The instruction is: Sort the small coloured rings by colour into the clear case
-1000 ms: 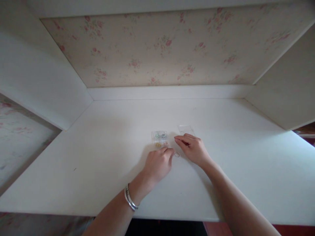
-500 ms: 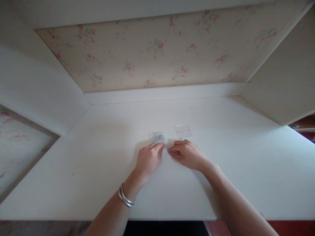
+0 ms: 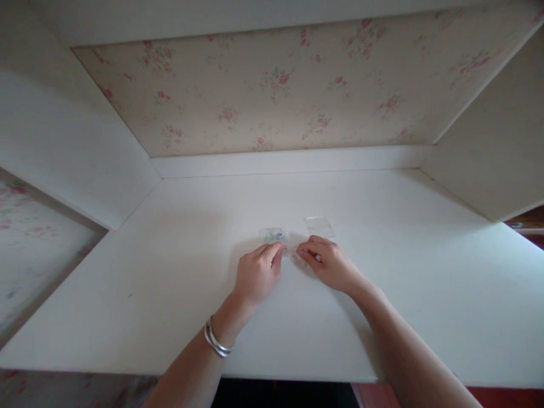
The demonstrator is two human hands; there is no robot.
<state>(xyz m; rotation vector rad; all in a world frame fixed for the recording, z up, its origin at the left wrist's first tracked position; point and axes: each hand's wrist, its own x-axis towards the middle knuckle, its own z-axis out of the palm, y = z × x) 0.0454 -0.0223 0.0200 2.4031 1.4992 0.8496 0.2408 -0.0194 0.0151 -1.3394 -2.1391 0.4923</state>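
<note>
A small clear box (image 3: 273, 234) with tiny coloured rings inside lies on the white desk (image 3: 178, 272). My left hand (image 3: 256, 274) rests on the box's near side, its fingertips covering that half and holding it down. A silver bangle (image 3: 216, 341) sits on that wrist. My right hand (image 3: 330, 263) is just right of the box, thumb and forefinger pinched on a small pale ring (image 3: 296, 258) low over the desk. The clear lid (image 3: 319, 226) lies flat just beyond my right hand.
The desk sits in a white alcove with a flowered back panel (image 3: 272, 90) and slanting side walls (image 3: 76, 153). A low white ledge (image 3: 289, 160) runs along the back. The desk's front edge (image 3: 297, 378) is close to me.
The ring lay loose on the desk between my hands; my right hand came down on it and now pinches it. My left hand slid forward over the box's near half.
</note>
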